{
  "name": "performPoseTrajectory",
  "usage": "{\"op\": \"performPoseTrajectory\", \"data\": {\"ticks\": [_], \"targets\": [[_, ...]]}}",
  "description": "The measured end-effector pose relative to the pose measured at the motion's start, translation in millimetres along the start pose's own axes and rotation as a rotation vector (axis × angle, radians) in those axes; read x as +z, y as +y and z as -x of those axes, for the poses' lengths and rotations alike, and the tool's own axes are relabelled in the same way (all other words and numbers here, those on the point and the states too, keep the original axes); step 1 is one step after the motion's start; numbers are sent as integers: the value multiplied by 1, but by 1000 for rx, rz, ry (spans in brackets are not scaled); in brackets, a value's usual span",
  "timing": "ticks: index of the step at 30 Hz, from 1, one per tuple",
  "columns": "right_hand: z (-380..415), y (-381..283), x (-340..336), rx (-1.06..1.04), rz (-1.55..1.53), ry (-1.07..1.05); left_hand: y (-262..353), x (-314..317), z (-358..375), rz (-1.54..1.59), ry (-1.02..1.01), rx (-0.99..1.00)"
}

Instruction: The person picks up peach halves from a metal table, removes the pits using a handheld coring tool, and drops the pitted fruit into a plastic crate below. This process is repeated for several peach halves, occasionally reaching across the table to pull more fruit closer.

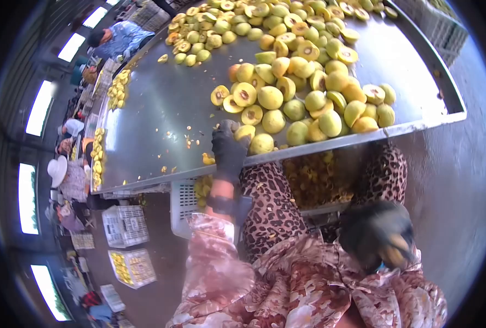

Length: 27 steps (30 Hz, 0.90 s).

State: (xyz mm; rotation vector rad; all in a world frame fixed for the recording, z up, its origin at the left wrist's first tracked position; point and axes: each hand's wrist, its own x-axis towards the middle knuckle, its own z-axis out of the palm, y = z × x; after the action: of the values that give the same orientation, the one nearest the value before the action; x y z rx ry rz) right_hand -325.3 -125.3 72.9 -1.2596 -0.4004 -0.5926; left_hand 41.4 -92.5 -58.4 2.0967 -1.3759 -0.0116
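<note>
Left hand (pixel 229 150) grasps 1 fruit (pixel 245 132) at the tray (pixel 161 98) edge; right hand (pixel 377 232) clutches 1 fruit piece (pixel 394 252).

No text, label, brand, number or sign can be read anywhere in the head view. Nothing is printed on the long grey sheet-metal table (pixel 161 104), and no stickers are borne by the halved yellow-green stone fruits (pixel 303 93) heaped on it. The white slotted plastic crates (pixel 125 225) on the floor are unmarked as far as can be made out; any moulded lettering on them is too small and blurred to be told. The black glove on the left hand (pixel 229 150) and the black glove on the right hand (pixel 377 232) show no logo. Only a pattern, no lettering, is carried by the leopard-print trousers (pixel 273 205) and the pink floral sleeve (pixel 218 262).
</note>
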Motion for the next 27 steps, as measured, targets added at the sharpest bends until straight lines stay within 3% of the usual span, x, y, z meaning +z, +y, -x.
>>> {"op": "performPoseTrajectory", "data": {"ticks": [2, 4, 5, 7, 10, 17, 21, 27], "targets": [[-32, -20, 5, -164, -42, -359, 0, 2, 8, 129, 41, 4], [-18, -25, 33, -328, -43, -135, -11, 5, 9, 338, 177, 56], [-19, -29, 38, -348, -64, -153, 18, -13, 13, 497, 124, -161], [-24, -32, 38, -327, -68, -241, 54, -34, 27, 955, 103, -402], [-27, -32, 39, -263, -18, -305, 71, -49, 38, 1231, 69, -485], [-32, -25, 27, -29, 209, -225, 81, -56, 59, 1525, 56, -376], [-33, -18, 15, 98, 363, -147, 84, -53, 70, 1686, 36, -429], [-26, -26, 13, 35, 333, -304, 90, -39, 66, 1803, 76, -485]]}}
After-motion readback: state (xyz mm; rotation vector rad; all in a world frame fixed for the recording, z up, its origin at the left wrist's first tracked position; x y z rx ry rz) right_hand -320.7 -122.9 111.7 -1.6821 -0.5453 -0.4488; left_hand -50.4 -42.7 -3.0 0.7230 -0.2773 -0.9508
